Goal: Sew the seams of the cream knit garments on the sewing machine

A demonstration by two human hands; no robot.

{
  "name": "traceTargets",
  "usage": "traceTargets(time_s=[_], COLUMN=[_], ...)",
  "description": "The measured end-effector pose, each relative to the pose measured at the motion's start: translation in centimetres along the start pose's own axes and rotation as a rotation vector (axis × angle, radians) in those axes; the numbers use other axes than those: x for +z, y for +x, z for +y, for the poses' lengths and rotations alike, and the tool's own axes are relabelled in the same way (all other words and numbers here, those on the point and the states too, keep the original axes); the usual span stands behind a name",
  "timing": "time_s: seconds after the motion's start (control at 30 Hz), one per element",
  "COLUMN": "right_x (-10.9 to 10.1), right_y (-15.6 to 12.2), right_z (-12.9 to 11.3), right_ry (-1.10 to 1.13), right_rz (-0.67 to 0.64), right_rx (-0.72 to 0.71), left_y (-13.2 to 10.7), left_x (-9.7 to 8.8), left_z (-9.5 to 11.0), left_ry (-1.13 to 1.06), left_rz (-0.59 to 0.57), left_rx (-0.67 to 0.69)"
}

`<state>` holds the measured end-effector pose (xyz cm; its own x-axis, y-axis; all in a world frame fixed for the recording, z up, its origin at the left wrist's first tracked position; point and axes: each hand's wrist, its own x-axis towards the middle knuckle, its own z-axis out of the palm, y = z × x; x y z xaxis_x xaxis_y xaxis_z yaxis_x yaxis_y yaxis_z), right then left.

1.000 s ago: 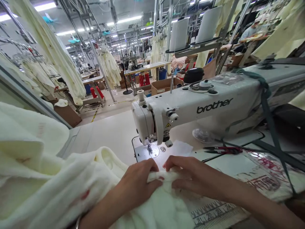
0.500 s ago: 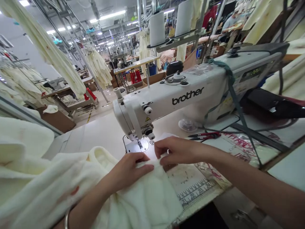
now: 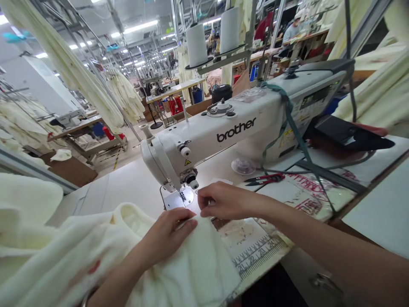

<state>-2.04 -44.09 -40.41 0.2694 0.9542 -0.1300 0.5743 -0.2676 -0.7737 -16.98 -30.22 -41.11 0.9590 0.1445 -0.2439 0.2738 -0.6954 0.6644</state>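
A cream fleece garment point(image 3: 198, 260) is spread over the left and front of the sewing table, part of it hanging past the front edge. My left hand point(image 3: 174, 230) pinches its upper edge between thumb and fingers. Close beside it, my right hand point(image 3: 220, 200) is closed on the same edge, thumb against fingertips. Both hands are just in front of the lit needle plate point(image 3: 180, 199) of a white sewing machine point(image 3: 204, 136). The cloth edge lies short of the presser foot point(image 3: 182, 194). What is inside my right fingers is mostly hidden.
Red-handled thread snips point(image 3: 265, 179) lie right of my right hand, near a clear bobbin dish point(image 3: 243, 166). A printed ruler strip point(image 3: 255, 256) runs along the front edge. Green ties point(image 3: 292, 119) hang from the machine. Thread cones point(image 3: 196, 44) stand behind; a person point(image 3: 292, 30) sits farther back.
The view has shifted, so the machine appears farther left. My right hand has closed its fingers more tightly at the cloth edge and sits nearer my left hand. The left grip stays the same.
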Motion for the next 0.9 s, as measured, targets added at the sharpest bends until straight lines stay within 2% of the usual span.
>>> traceTargets(time_s=[0.1, 0.27, 0.47, 0.57, 0.73, 0.9], right_x=[0.2, 0.0, 0.0, 0.6, 1.0, 1.2], right_y=[0.0, -0.2, 0.0, 0.5, 2.5, 4.6], right_z=[0.1, 0.6, 1.8, 2.1, 1.8, 0.9], right_ry=[0.024, 0.071, 0.251, 0.286, 0.183, -0.062], right_rz=[0.010, 0.013, -0.176, -0.198, -0.161, -0.017], right_rx=[0.001, -0.020, 0.056, 0.093, 0.116, 0.215], left_y=[0.2, 0.4, -0.1, 0.1, 1.3, 2.9], left_x=[0.4, 1.0, 1.3, 1.3, 0.7, -0.2], left_z=[-0.2, -0.1, 0.4, 0.1, -1.2, -2.2], left_ry=[-0.080, -0.179, -0.113, -0.113, -0.138, -0.143], left_rz=[0.010, 0.133, 0.228, 0.243, 0.243, 0.210], left_rx=[-0.044, -0.114, -0.106, -0.129, -0.240, -0.365])
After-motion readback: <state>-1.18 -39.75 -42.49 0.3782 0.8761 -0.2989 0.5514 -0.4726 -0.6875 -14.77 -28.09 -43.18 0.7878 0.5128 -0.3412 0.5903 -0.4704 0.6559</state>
